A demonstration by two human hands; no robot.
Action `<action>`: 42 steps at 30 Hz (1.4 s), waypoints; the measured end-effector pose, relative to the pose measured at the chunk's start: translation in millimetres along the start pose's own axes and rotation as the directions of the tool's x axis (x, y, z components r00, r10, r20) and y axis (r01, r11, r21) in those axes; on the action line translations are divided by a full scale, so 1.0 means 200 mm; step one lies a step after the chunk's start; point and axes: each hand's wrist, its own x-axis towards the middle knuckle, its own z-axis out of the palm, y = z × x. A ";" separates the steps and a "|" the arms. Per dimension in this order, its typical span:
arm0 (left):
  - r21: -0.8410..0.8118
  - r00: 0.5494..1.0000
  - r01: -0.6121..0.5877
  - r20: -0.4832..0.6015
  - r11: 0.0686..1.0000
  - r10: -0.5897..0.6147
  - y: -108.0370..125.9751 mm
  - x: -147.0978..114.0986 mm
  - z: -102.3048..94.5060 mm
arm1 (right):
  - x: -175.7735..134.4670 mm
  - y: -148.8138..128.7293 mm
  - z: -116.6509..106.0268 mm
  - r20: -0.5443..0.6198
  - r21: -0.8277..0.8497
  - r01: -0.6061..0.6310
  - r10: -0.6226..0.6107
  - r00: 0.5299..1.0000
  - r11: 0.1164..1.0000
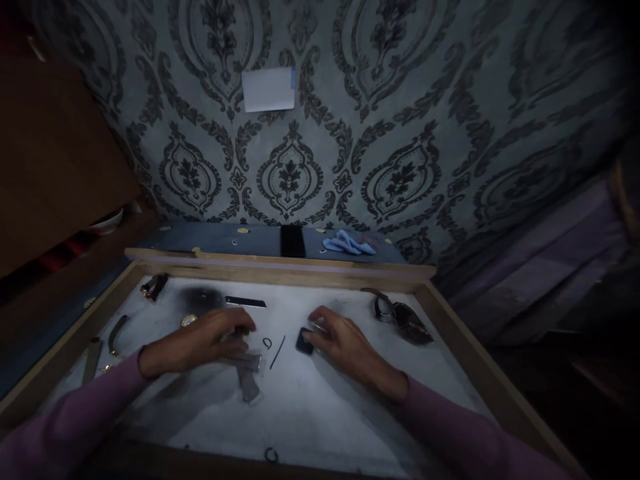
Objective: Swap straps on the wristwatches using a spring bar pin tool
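A patterned wall (340,143) is standing behind a white, wood-rimmed table (280,273). There, the right hand (346,340) is touching a small, dark, hard-looking square (301,343), probably light, best pinched by its sides. The left hand (203,340) is bending over grey strips (247,385). Neither grip is showing clearly.

1. A single head-worn camera gives the whole view, looking forward and down from the person's own side of the worktop (320,420).
2. It faces the patterned wall (290,173), which fills the upper half; the worktop spreads across the lower half.
3. It is near enough that both sleeves (85,413) enter from lower left and lower right, with left hand (210,337) and right hand (347,343) below mid-frame.
4. Its wide field also reaches a cabinet (55,147) at left and purple cloth (550,247) at right.
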 end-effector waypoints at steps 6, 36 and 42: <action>0.011 0.976 0.115 -0.187 0.993 -0.110 -0.03 -0.06 -0.08 | 0.08 -0.06 -0.02 0.021 -0.178 0.172 -0.171 0.985 0.969; 0.356 0.952 -0.250 -0.081 0.900 0.296 0.23 0.04 0.24 | -0.02 0.04 -0.05 -0.172 -0.118 0.193 -0.211 0.962 0.974; 0.342 0.929 -0.224 -0.209 0.913 0.307 0.16 0.21 0.31 | -0.10 0.06 0.02 -0.145 -0.160 0.153 -0.176 0.974 0.975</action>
